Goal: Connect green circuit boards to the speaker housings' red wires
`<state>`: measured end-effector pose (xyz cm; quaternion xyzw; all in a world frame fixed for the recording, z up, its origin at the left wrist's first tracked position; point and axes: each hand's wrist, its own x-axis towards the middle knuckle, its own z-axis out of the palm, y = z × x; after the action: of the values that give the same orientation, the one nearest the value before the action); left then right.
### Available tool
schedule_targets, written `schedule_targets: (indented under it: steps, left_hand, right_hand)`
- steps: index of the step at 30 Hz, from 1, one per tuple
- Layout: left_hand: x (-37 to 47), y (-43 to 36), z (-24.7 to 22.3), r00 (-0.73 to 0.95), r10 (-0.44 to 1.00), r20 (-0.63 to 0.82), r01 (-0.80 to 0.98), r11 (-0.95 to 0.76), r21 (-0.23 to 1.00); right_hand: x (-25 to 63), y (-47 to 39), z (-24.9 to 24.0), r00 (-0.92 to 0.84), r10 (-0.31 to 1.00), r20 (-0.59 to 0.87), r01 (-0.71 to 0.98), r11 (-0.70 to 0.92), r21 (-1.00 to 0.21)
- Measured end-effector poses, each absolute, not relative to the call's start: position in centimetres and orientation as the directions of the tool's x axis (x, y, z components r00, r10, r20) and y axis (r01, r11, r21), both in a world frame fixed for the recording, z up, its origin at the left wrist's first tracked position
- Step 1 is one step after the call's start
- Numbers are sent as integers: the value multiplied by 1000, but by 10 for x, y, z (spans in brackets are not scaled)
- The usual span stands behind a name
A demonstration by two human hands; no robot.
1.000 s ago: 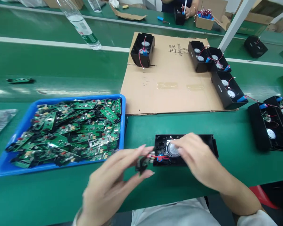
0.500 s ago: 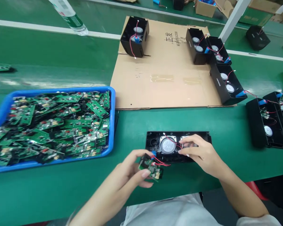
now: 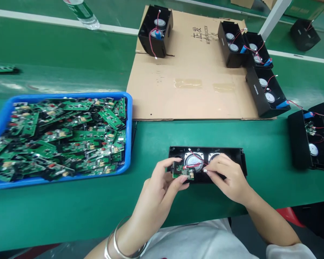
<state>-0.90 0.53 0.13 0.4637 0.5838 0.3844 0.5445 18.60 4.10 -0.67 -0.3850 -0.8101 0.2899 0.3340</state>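
Observation:
A black speaker housing [image 3: 232, 176] lies in front of me with two round speakers in it; the left speaker [image 3: 193, 162] shows well, the other is partly behind my fingers. My left hand [image 3: 164, 183] grips a small green circuit board [image 3: 184, 170] by its edges, over the housing's left half. Red wires run from the board. My right hand [image 3: 226, 174] is pinched on a small white wire connector [image 3: 205, 170], just right of the board. A thin red wire with another white plug lies across the left speaker.
A blue tray [image 3: 128, 133] heaped with circuit boards stands on the left. Beyond the housing lies a flat cardboard sheet [image 3: 191, 104] bearing several black speaker boxes [image 3: 267, 91]. More boxes [image 3: 299, 140] stand at right; a plastic bottle [image 3: 83, 14] is at the back left.
My left hand has brought the circuit board up and right, over the housing. The right hand's fingers have closed into a pinch on the connector. The view has tilted slightly.

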Motion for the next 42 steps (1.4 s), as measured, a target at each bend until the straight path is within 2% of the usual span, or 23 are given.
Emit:
schedule_targets:
  steps: [4,10,16,24,29,32,36,42]
  left_hand:
    - [-8,9,2,68,960,-272,126,262,957]
    - [-8,10,8,122,958,-260,212,231,950]
    - [-3,4,5,129,977,-167,391,105,914]
    - [11,-4,0,77,988,-133,410,90,908]
    - [10,-5,0,102,986,-134,364,89,927]
    - [6,-3,2,177,978,-108,323,46,945]
    - [0,2,1,275,961,-2,273,-76,959]
    - [-1,2,-2,329,944,27,227,-107,968]
  right_hand:
    - [182,37,-8,-556,777,296,467,587,-661]
    - [171,34,-11,-624,710,327,577,701,-419]
    - [164,30,-10,-595,679,431,663,717,-214]
    - [155,27,-11,-617,626,477,652,746,-136]
    - [158,27,-11,-601,655,458,658,731,-181]
    - [162,28,-10,-531,722,444,677,676,-291]
    - [168,32,-8,-456,796,399,675,601,-428]
    - [172,40,-7,-541,805,243,617,576,-537]
